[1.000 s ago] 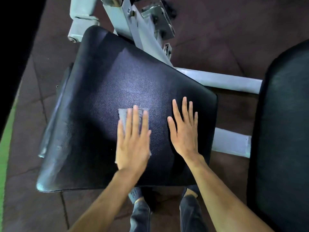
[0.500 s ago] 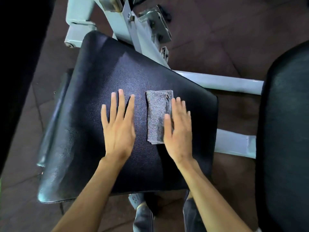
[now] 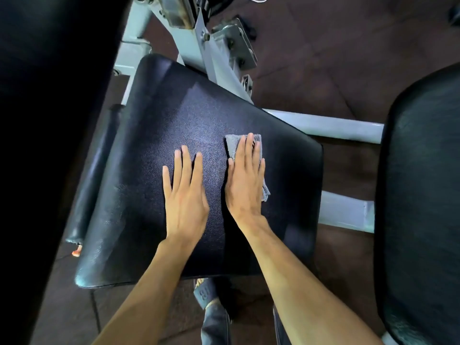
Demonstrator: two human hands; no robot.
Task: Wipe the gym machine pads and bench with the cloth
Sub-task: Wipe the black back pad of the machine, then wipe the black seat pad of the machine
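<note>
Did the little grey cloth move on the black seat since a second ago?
Yes. The cloth slid right across the seat pad, from under the left hand to under the right hand, nearer the pad's right edge.

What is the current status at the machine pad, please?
Right hand flat on cloth, pressing it to pad. Left hand flat, bare. Nothing in the way.
</note>
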